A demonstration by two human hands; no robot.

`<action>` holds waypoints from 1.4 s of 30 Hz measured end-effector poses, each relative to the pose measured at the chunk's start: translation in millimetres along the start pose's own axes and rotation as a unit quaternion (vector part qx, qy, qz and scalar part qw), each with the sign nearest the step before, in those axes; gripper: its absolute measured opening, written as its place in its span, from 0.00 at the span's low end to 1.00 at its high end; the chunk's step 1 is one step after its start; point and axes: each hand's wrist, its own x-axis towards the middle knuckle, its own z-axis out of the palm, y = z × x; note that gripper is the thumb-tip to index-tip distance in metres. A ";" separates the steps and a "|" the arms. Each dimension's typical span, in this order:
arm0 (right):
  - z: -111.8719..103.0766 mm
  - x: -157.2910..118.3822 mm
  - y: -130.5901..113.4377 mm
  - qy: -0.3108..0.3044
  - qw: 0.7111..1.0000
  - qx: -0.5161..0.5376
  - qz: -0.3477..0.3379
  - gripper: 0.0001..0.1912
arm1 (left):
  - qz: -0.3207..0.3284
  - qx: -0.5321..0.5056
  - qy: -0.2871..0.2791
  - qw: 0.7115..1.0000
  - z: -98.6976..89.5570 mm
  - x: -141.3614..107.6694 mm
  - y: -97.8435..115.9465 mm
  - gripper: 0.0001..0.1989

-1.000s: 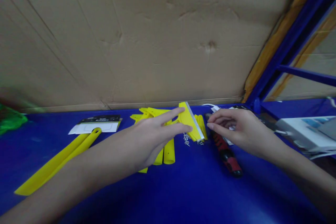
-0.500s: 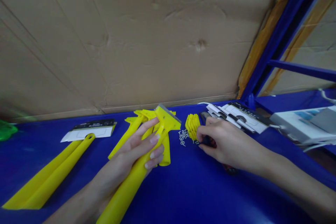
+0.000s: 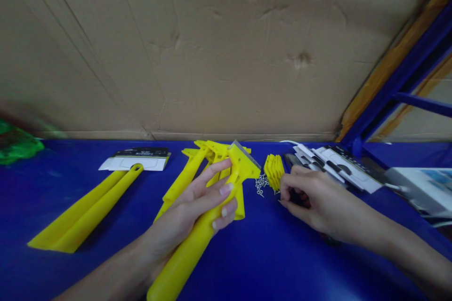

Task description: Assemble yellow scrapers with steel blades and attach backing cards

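Lifted since earlier, a yellow scraper [image 3: 189,256] sits clenched in the left hand [image 3: 187,209] — right hand [image 3: 312,204], grip unclear.

Blue bench [image 3: 268,263] with yellow scrapers [image 3: 84,211], white cards [image 3: 344,167]

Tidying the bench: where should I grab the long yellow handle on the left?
Grip its slim part from above, just below the looped end: it lies flat on the bench, and that part is narrow, while the lower end flares wide and flat.
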 end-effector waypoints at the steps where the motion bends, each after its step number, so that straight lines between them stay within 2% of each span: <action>1: -1.4 1.0 -3.1 0.019 1.000 0.014 -0.010 0.12 | 0.000 -0.005 -0.005 1.000 -1.1 0.5 -1.5 0.42; 5: -4.6 8.8 -18.6 0.146 0.983 0.109 -0.027 0.15 | -0.017 -0.008 -0.026 0.999 -0.5 -0.5 -3.0 0.37; 8: -1.9 15.4 -27.7 0.187 0.975 0.113 -0.046 0.17 | -0.022 -0.009 -0.037 0.999 3.1 -2.9 -1.4 0.29; 12: 3.5 19.0 -32.8 0.180 0.977 0.091 -0.065 0.17 | -0.024 -0.001 -0.059 0.998 6.2 -4.5 1.5 0.24; 18: 2.7 16.7 -30.0 0.163 0.979 0.106 -0.064 0.15 | -0.048 0.025 -0.055 0.997 9.6 -6.7 7.5 0.26; 23: -2.3 16.8 -17.8 0.167 0.963 0.212 -0.002 0.14 | -0.068 -0.005 -0.100 0.993 5.9 -6.5 4.5 0.22; 26: -2.8 17.3 -11.6 0.145 0.946 0.289 0.027 0.17 | -0.070 -0.015 -0.133 0.989 1.3 -5.6 2.1 0.18; 29: -0.9 17.7 -10.5 0.125 0.936 0.322 0.062 0.19 | -0.074 -0.017 -0.153 0.985 -2.3 -4.4 1.7 0.16; 33: 1.7 20.5 -13.7 0.140 0.926 0.335 0.104 0.17 | -0.044 -0.011 -0.151 0.988 -3.2 -2.0 0.5 0.16; 36: 0.1 21.7 -12.0 0.160 0.910 0.362 0.122 0.15 | -0.030 -0.005 -0.116 0.993 -1.0 -1.3 -0.7 0.18; 38: -2.5 19.8 -7.7 0.178 0.925 0.312 0.127 0.09 | -0.023 -0.007 -0.080 0.996 0.9 -1.9 -0.5 0.22; 39: -3.8 18.0 -5.0 0.175 0.945 0.250 0.115 0.06 | -0.019 -0.010 -0.059 0.998 1.7 -2.5 -0.1 0.23; 40: -4.9 15.8 -2.2 0.160 0.968 0.172 0.093 0.04 | -0.017 -0.015 -0.039 0.999 2.4 -3.1 0.5 0.25; 42: -6.0 11.2 3.0 0.085 0.994 0.050 0.050 0.07 | -0.013 -0.024 -0.004 1.000 3.4 -4.0 1.5 0.28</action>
